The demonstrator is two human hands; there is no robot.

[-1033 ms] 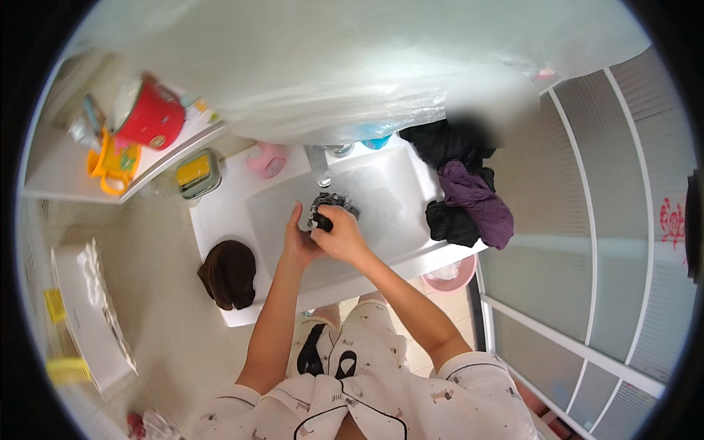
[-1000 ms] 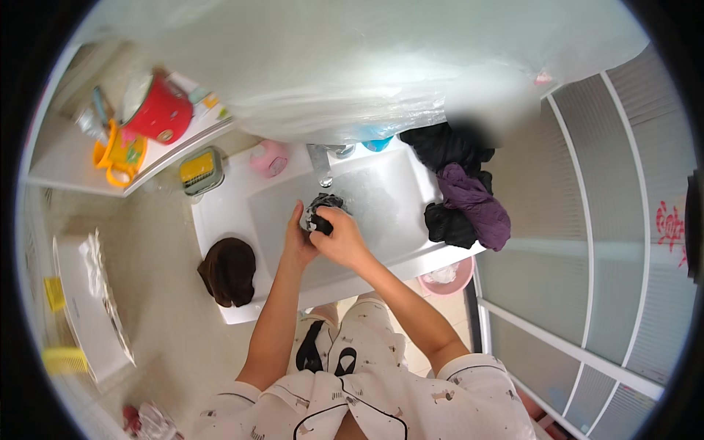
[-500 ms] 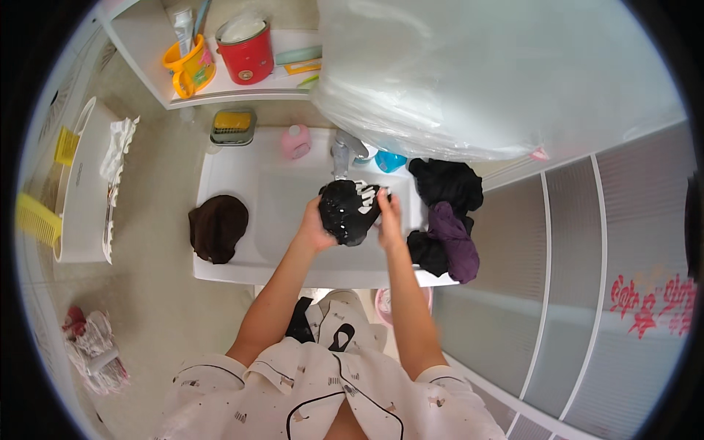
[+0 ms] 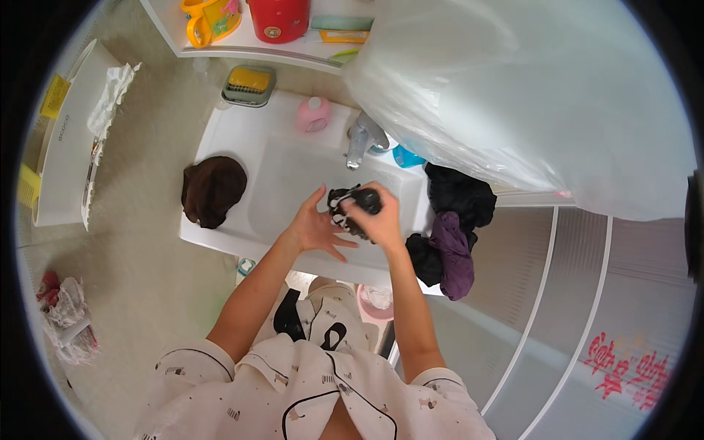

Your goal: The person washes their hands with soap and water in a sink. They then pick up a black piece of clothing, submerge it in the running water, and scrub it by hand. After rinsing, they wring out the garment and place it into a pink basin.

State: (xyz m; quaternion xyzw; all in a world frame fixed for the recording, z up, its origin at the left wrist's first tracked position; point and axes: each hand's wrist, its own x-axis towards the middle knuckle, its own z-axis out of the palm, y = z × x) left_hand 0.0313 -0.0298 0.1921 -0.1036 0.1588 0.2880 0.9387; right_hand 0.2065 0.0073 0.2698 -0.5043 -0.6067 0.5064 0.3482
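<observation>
Over the white sink [image 4: 213,147], my right hand [image 4: 384,221] grips a bunched black cloth with white markings [image 4: 339,208]. Only part of that cloth shows between the fingers. My left hand [image 4: 314,229] is just left of the bundle, its fingers spread and holding nothing; I cannot tell whether a fingertip touches the cloth. Behind the hands rises the grey faucet [image 4: 357,144]. A dark brown cloth [image 4: 213,191] lies bunched on the sink's left edge. Along the right edge are heaped black cloths [image 4: 460,195] and a purple cloth [image 4: 452,253].
A pink bottle [image 4: 314,116] and a soap dish [image 4: 246,96] with yellow soap stand at the back. Beside the faucet is a blue container [image 4: 408,156]. A big translucent plastic sheet [image 4: 513,88] hangs at back right. The shelf holds a red pot [image 4: 279,20] and yellow cup [image 4: 213,22].
Both hands held the black cloth before; now my left has let go and spread its fingers, while my right has closed around the bundle. The whole view has shifted and tilted.
</observation>
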